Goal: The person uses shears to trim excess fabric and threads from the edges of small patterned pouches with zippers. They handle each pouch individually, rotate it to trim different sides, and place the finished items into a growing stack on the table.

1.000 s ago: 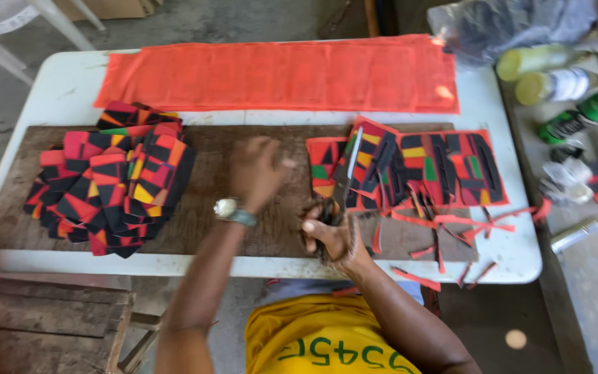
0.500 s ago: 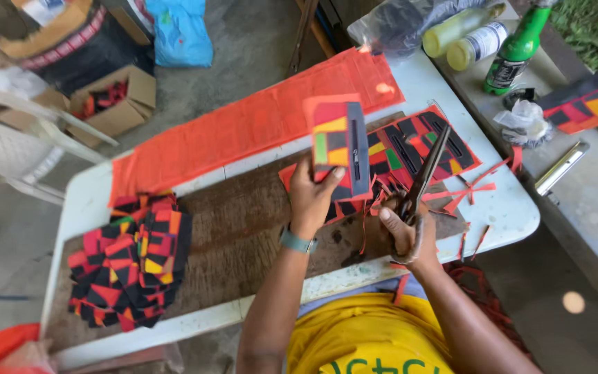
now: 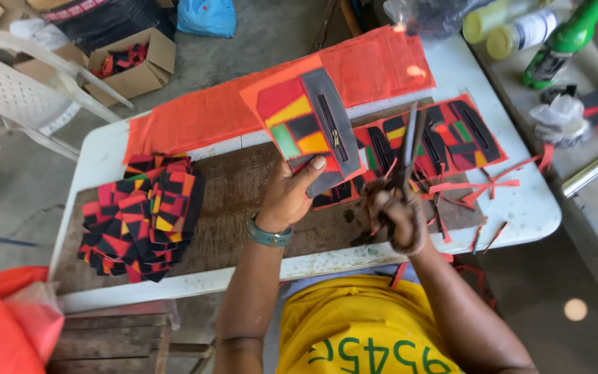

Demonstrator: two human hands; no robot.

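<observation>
My left hand (image 3: 291,195) holds up a patterned fabric piece (image 3: 304,125) in red, yellow, green and black, with a grey zipper strip along its right side and orange lining behind. My right hand (image 3: 394,217) grips a pair of dark scissors (image 3: 405,154), blades pointing up and away, just right of the piece. Below both hands lies a dark brown board (image 3: 230,201) on a white table (image 3: 102,163).
A fanned stack of patterned pieces (image 3: 143,215) sits at the board's left. More zipper pieces (image 3: 451,135) and orange trimmings (image 3: 493,183) lie at right. Long orange cloth (image 3: 209,114) runs along the back. Bottles (image 3: 555,41), a white chair (image 3: 29,90) and cardboard boxes (image 3: 136,59) surround the table.
My left hand picked a patterned piece off the board and raised it, turning it closer to my view. My right hand lifted the scissors upright beside it. My view shifted left.
</observation>
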